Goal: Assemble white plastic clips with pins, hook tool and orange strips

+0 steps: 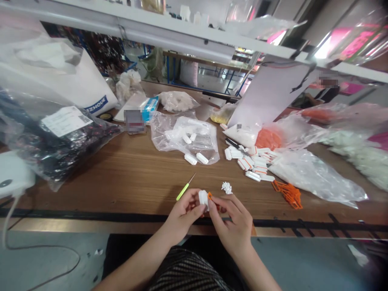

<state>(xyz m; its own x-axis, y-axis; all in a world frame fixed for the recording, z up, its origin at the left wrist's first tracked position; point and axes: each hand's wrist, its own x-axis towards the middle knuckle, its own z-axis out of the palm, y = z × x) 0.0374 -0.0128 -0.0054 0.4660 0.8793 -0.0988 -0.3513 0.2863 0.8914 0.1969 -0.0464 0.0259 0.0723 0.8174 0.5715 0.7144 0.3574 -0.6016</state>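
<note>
Casing [203,197], smooth, sits in left hand [183,214]; right hand [235,220] pinches orange plastic [209,195].

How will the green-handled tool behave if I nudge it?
The green-handled tool may roll, being slim and lying loose on the brown tabletop. Its thin shaft looks straight and stiff, so it probably won't flex. Being slender, it is likely light.

Holding bare forearms [145,255] forward, angled inward; pinching with left hand [183,214] and right hand [235,220] close together, thumbs [216,217] against curled fingers [227,203].
</note>
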